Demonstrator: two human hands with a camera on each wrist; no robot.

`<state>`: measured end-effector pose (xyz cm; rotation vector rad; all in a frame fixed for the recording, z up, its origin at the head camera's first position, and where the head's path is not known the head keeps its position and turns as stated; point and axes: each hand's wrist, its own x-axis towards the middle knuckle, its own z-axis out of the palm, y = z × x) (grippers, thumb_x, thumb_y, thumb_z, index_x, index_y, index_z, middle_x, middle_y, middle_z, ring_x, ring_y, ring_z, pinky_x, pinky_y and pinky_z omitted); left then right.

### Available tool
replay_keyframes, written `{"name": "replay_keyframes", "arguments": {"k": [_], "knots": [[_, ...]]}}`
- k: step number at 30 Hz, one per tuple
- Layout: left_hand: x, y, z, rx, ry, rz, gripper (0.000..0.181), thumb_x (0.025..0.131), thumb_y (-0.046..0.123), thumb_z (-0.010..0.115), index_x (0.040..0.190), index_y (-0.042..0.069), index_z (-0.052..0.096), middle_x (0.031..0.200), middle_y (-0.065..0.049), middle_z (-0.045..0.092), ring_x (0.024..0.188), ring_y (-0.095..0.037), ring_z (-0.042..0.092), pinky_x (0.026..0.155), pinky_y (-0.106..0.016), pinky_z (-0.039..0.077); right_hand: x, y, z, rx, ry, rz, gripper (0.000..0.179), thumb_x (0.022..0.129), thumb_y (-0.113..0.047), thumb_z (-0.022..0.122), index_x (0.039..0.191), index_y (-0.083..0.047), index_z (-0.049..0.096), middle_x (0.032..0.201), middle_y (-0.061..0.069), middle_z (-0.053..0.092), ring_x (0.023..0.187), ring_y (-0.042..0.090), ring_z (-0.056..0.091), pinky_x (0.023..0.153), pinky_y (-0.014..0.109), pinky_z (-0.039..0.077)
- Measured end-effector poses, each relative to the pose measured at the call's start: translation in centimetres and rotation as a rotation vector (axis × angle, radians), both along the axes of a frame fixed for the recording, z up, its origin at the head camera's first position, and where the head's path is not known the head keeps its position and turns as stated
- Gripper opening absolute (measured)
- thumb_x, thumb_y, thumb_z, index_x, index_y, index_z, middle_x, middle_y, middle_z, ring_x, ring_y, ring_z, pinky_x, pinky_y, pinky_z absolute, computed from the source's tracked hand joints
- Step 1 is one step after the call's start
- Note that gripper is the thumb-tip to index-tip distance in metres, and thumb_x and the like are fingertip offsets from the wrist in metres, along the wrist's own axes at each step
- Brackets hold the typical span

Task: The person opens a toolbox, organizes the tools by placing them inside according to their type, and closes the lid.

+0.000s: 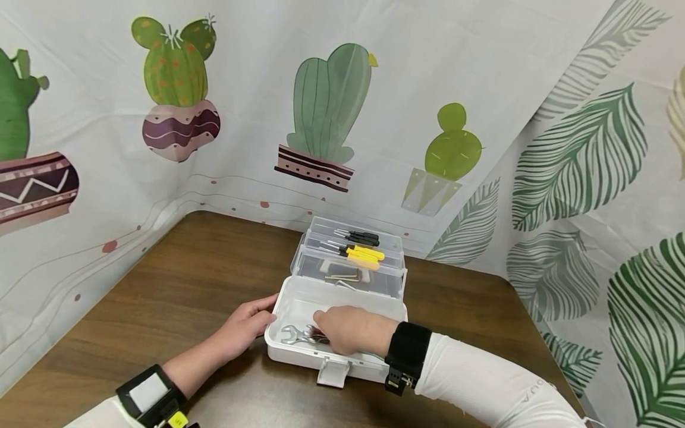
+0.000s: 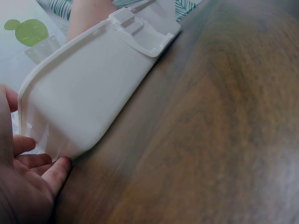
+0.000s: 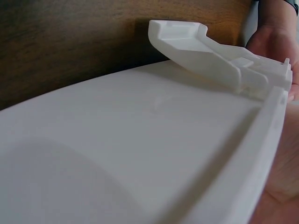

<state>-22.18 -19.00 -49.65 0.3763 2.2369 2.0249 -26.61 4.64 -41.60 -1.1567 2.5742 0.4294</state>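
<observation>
A white toolbox (image 1: 299, 355) stands on the wooden table with its lid raised and its front latch (image 1: 333, 373) hanging down. My left hand (image 1: 248, 327) grips the box's left end, thumb at the rim and fingers against the outer wall, as the left wrist view also shows. Inside the box, my right hand (image 1: 348, 330) reaches down over the tools with its back upward. Silver open-end wrenches (image 1: 291, 335) lie just left of it, and a dark red piece (image 1: 320, 337) shows beside its fingers. Those fingertips are hidden, so I cannot tell what they hold.
Clear trays rise behind the box, bearing black screwdrivers (image 1: 366, 239), yellow-handled screwdrivers (image 1: 365, 257) and thin brass-coloured rods (image 1: 342, 277). The brown table (image 1: 176, 285) extends on both sides. A cloth with printed cacti (image 1: 332, 113) hangs along its back.
</observation>
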Motion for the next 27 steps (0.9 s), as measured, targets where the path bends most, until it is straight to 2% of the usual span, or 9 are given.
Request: {"name": "replay_keyframes", "arguments": {"k": [11,27], "knots": [[0.09,0.11,0.14,0.004,-0.004,0.009,0.062,0.101,0.012,0.047,0.156,-0.01,0.03,0.154,-0.034,0.043,0.129,-0.035,0.057,0.096,-0.025,0.053,-0.04,0.3,0.19,-0.004,-0.039,0.029,0.014,0.094,-0.01,0.065,0.1,-0.018,0.055,0.078,-0.004,0.058,0.071,0.012,0.055,0.069,0.028,0.049],[0.14,0.16,0.13,0.003,-0.007,0.008,0.062,0.102,0.012,0.046,0.156,-0.012,0.028,0.153,-0.036,0.044,0.127,-0.034,0.059,0.096,-0.025,0.054,-0.01,-0.15,-0.03,-0.001,-0.019,-0.031,0.014,0.096,-0.013,0.064,0.107,-0.017,0.056,0.082,-0.001,0.061,0.073,0.012,0.056,0.071,0.032,0.054]]}}
